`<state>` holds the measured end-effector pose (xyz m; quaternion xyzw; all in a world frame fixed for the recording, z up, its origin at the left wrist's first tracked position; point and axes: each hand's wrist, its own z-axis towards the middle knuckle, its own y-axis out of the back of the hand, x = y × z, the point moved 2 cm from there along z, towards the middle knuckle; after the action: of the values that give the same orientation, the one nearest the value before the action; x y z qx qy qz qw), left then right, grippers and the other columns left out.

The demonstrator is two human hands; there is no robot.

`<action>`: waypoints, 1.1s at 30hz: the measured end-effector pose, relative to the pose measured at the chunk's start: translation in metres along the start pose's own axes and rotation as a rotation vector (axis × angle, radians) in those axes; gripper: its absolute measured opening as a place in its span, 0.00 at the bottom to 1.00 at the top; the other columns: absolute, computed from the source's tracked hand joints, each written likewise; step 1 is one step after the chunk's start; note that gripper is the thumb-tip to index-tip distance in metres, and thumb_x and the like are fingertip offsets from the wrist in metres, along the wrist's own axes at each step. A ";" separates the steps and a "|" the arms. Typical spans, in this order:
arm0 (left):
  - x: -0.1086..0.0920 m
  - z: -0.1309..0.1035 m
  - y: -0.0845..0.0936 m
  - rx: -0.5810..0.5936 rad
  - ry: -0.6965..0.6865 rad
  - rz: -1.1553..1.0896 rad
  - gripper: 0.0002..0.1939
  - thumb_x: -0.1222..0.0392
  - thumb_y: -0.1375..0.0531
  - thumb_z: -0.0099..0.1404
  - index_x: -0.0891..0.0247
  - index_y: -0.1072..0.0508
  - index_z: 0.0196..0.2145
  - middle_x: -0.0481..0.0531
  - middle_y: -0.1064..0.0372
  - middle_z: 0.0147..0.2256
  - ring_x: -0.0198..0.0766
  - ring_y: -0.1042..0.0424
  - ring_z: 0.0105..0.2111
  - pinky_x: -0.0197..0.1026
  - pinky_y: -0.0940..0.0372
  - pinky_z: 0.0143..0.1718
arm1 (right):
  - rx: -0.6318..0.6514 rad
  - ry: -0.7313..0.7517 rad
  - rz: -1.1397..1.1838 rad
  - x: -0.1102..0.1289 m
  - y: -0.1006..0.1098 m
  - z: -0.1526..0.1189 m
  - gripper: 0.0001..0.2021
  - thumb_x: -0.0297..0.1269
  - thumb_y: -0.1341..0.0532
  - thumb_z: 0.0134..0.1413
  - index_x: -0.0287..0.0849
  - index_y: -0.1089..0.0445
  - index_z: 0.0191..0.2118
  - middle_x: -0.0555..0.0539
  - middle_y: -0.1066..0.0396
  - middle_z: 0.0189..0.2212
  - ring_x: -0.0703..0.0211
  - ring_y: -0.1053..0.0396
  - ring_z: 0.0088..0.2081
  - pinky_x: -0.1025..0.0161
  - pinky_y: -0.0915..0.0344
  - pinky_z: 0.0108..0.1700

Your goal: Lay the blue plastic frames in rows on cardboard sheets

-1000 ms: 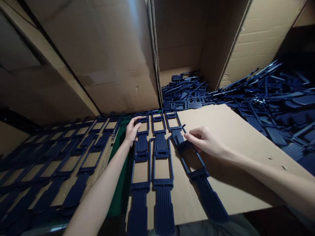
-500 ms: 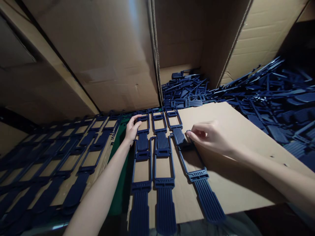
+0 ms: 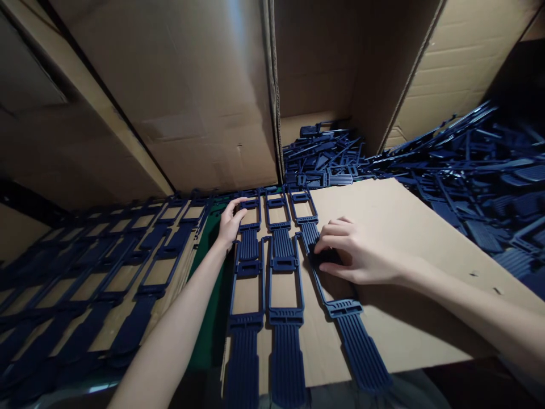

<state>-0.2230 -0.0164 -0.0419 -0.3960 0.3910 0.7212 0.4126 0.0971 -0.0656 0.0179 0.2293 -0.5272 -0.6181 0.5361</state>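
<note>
My left hand (image 3: pixel 230 222) lies at the far end of the leftmost column, thumb and index finger around the slotted crossbar of a dark blue plastic frame piece (image 3: pixel 250 218). My right hand (image 3: pixel 355 250) reaches over the nearer piece (image 3: pixel 361 346) of the third column. Its thumb and fingers close on that piece's crossbar area, mostly hidden under the hand. This piece has a ribbed paddle end toward me and lies slanted. Beside it, two similar pieces (image 3: pixel 286 318) lie straighter. All rest on a cardboard sheet (image 3: pixel 409 318).
More blue pieces lie in rows on another cardboard stack (image 3: pixel 117 281) at left, past a green strip (image 3: pixel 204 295). A loose heap of such pieces (image 3: pixel 468 187) fills the right side, running into an open cardboard box (image 3: pixel 317 74). A tall cardboard wall (image 3: pixel 204 102) stands behind.
My right hand has come down and slightly left onto the slanted piece, its fingers spreading over the crossbar from an earlier pinch at the corner. My left hand stays in place.
</note>
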 end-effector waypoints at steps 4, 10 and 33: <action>0.001 0.001 0.000 0.009 -0.006 -0.005 0.17 0.57 0.42 0.56 0.60 0.29 0.44 0.53 0.32 0.49 0.49 0.36 0.53 0.51 0.44 0.57 | -0.014 -0.011 -0.025 -0.001 -0.003 0.000 0.08 0.39 0.39 0.54 0.43 0.29 0.40 0.46 0.30 0.35 0.56 0.35 0.38 0.57 0.45 0.43; 0.001 -0.001 0.000 0.009 -0.009 -0.025 0.17 0.57 0.42 0.56 0.61 0.29 0.44 0.53 0.32 0.49 0.48 0.36 0.53 0.51 0.44 0.57 | -0.067 -0.052 -0.045 0.000 -0.010 0.000 0.07 0.40 0.39 0.56 0.44 0.28 0.38 0.47 0.29 0.34 0.58 0.33 0.38 0.59 0.44 0.42; -0.004 -0.003 -0.002 -0.005 0.018 -0.024 0.17 0.56 0.42 0.56 0.61 0.29 0.44 0.54 0.31 0.48 0.47 0.34 0.50 0.49 0.41 0.54 | 0.033 0.019 -0.011 -0.011 -0.005 -0.003 0.09 0.42 0.37 0.54 0.46 0.29 0.40 0.48 0.30 0.37 0.57 0.35 0.40 0.56 0.44 0.46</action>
<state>-0.2194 -0.0196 -0.0400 -0.4081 0.3882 0.7136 0.4166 0.1012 -0.0575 0.0090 0.2471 -0.5307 -0.6102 0.5338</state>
